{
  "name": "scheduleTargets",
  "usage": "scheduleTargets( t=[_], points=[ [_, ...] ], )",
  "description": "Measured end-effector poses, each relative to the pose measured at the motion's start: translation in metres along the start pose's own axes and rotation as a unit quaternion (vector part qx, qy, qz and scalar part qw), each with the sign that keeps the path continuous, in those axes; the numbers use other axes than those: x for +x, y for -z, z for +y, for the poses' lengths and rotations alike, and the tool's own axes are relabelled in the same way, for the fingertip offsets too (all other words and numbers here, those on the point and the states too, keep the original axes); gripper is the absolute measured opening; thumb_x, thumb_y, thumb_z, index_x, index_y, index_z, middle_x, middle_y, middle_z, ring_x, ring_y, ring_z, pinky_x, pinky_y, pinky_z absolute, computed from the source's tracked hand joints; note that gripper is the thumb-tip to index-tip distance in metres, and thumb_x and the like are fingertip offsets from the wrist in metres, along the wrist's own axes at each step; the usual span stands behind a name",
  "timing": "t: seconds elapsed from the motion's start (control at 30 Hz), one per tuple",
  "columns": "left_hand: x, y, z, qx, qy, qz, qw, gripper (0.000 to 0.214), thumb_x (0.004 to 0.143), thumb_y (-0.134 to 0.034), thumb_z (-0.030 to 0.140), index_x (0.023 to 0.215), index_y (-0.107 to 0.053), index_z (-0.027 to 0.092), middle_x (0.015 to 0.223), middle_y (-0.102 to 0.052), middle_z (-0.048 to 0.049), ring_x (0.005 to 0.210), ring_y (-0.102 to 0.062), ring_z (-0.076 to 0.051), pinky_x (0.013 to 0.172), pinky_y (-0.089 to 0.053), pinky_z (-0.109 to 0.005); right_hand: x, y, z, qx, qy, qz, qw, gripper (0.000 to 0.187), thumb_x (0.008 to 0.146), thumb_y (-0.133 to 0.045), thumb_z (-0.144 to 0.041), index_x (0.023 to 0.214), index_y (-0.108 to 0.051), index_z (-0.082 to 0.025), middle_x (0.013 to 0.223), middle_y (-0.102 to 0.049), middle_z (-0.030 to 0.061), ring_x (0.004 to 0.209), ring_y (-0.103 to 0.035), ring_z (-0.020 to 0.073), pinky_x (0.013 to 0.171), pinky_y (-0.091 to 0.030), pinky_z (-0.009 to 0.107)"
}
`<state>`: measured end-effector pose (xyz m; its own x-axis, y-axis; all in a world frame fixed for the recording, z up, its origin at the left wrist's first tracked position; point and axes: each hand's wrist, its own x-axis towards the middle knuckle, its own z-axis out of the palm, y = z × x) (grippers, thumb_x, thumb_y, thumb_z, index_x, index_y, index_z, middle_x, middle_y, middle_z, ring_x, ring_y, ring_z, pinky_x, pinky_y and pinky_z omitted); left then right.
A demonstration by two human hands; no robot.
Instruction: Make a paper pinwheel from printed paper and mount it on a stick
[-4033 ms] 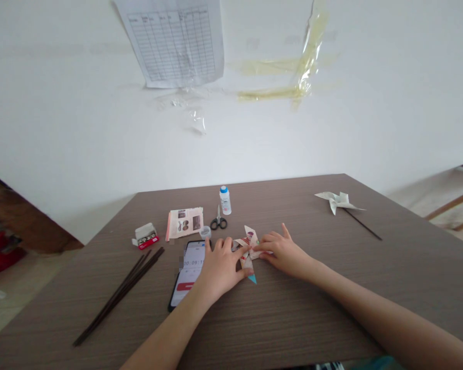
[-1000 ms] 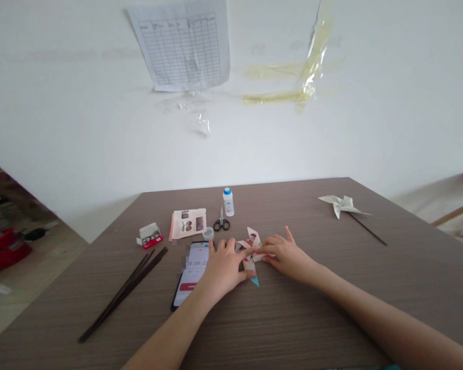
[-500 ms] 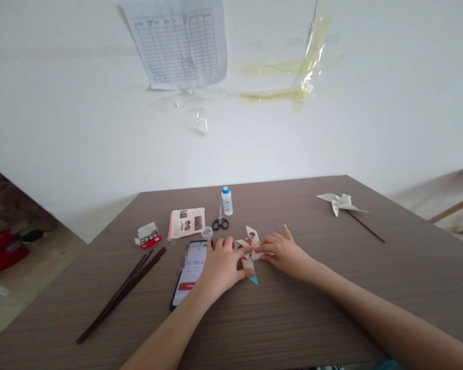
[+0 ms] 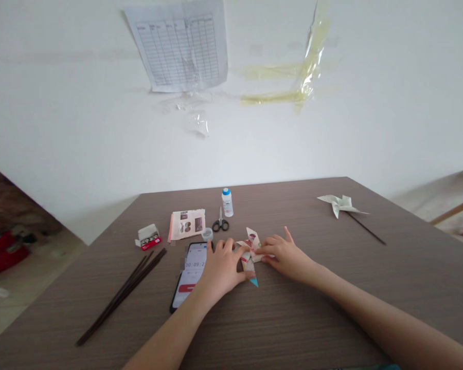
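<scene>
A folded paper pinwheel [image 4: 250,256] with printed patterns and a teal tip lies on the brown wood-grain table [image 4: 293,318]. My left hand [image 4: 221,270] grips its left side, fingers and thumb on the paper. My right hand [image 4: 283,256] presses in from the right, fingertips at its centre. The hands hide much of the pinwheel's middle. Just left of my left hand, a smartphone [image 4: 190,275] shows a running timer, its upper right part close to my palm.
Scissors [image 4: 220,224], a white glue bottle [image 4: 227,202], a small round lid [image 4: 207,234], a printed booklet [image 4: 187,224], a small red box [image 4: 148,237], dark sticks [image 4: 121,296] and a finished pinwheel on a stick [image 4: 339,205] lie on the table.
Both hands stay on the pinwheel, with only small shifts of the fingers. The whole view has shifted slightly with my head, and the phone's timer digits have changed.
</scene>
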<state>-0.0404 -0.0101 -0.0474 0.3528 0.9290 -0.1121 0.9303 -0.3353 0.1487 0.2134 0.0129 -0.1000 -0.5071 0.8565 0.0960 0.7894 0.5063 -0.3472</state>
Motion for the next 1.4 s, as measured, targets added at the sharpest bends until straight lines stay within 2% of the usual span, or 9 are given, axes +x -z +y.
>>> scheduleTargets(
  t=[0.1, 0.23, 0.7, 0.87, 1.03, 1.17, 1.4],
  points=[
    [0.0003, 0.0000, -0.0007, 0.002, 0.001, -0.002, 1.000, 0.076, 0.109, -0.102, 0.056, 0.180, -0.081, 0.040, 0.169, -0.080, -0.0185, 0.164, -0.072, -0.053, 0.152, -0.035, -0.091, 0.0002, -0.0005, -0.0001, 0.000, -0.005, -0.006, 1.000, 0.040, 0.124, -0.072, -0.024, 0.149, -0.099, -0.039, 0.146, -0.094, 0.0133, 0.148, -0.083, 0.0424, 0.153, -0.030, 0.094],
    [0.0005, 0.0009, -0.0019, -0.002, -0.002, 0.001, 1.000, 0.070, 0.108, -0.104, 0.056, 0.175, -0.085, 0.045, 0.169, -0.080, -0.0164, 0.164, -0.072, -0.052, 0.152, -0.037, -0.090, 0.0001, -0.0012, 0.0007, -0.001, 0.006, 0.004, 1.000, 0.037, 0.124, -0.073, -0.026, 0.145, -0.100, -0.040, 0.141, -0.095, 0.0126, 0.145, -0.084, 0.0410, 0.152, -0.033, 0.092],
    [-0.0013, 0.0063, 0.0006, 0.009, -0.003, -0.019, 1.000, 0.070, 0.111, -0.101, 0.055, 0.178, -0.084, 0.042, 0.172, -0.079, -0.0185, 0.167, -0.071, -0.053, 0.154, -0.034, -0.090, -0.0001, 0.0006, -0.0019, -0.001, 0.004, 0.006, 1.000, 0.040, 0.123, -0.072, -0.024, 0.148, -0.099, -0.041, 0.140, -0.095, 0.0123, 0.143, -0.084, 0.0412, 0.152, -0.035, 0.092],
    [-0.0031, 0.0087, 0.0021, 0.003, -0.008, -0.015, 1.000, 0.063, 0.111, -0.101, 0.054, 0.171, -0.089, 0.043, 0.170, -0.079, -0.0182, 0.164, -0.071, -0.053, 0.152, -0.035, -0.091, 0.0000, 0.0008, -0.0030, -0.006, 0.004, 0.006, 1.000, 0.042, 0.122, -0.072, -0.022, 0.150, -0.099, -0.038, 0.140, -0.095, 0.0144, 0.142, -0.085, 0.0421, 0.151, -0.034, 0.094],
    [-0.0025, 0.0089, 0.0028, 0.012, 0.000, -0.028, 1.000, 0.064, 0.111, -0.101, 0.055, 0.171, -0.088, 0.040, 0.172, -0.079, -0.0187, 0.167, -0.071, -0.051, 0.154, -0.035, -0.089, 0.0000, -0.0011, -0.0011, -0.010, 0.006, 0.012, 1.000, 0.041, 0.123, -0.073, -0.025, 0.149, -0.099, -0.041, 0.138, -0.095, 0.0127, 0.139, -0.085, 0.0406, 0.151, -0.037, 0.090],
    [-0.0010, 0.0063, 0.0018, -0.004, 0.002, -0.007, 1.000, 0.060, 0.106, -0.106, 0.055, 0.163, -0.092, 0.041, 0.168, -0.080, -0.0170, 0.163, -0.073, -0.052, 0.152, -0.036, -0.090, -0.0003, 0.0014, -0.0029, -0.004, -0.002, 0.000, 1.000, 0.041, 0.123, -0.073, -0.025, 0.149, -0.099, -0.042, 0.141, -0.094, 0.0123, 0.144, -0.083, 0.0416, 0.152, -0.035, 0.092],
    [-0.0004, 0.0073, 0.0008, 0.006, -0.001, -0.031, 0.999, 0.068, 0.112, -0.100, 0.051, 0.178, -0.083, 0.043, 0.177, -0.076, -0.0193, 0.171, -0.067, -0.052, 0.154, -0.033, -0.090, 0.0009, 0.0037, -0.0054, 0.001, -0.001, -0.005, 1.000, 0.042, 0.123, -0.072, -0.021, 0.151, -0.098, -0.039, 0.143, -0.095, 0.0134, 0.147, -0.084, 0.0412, 0.151, -0.030, 0.097]
  ],
)
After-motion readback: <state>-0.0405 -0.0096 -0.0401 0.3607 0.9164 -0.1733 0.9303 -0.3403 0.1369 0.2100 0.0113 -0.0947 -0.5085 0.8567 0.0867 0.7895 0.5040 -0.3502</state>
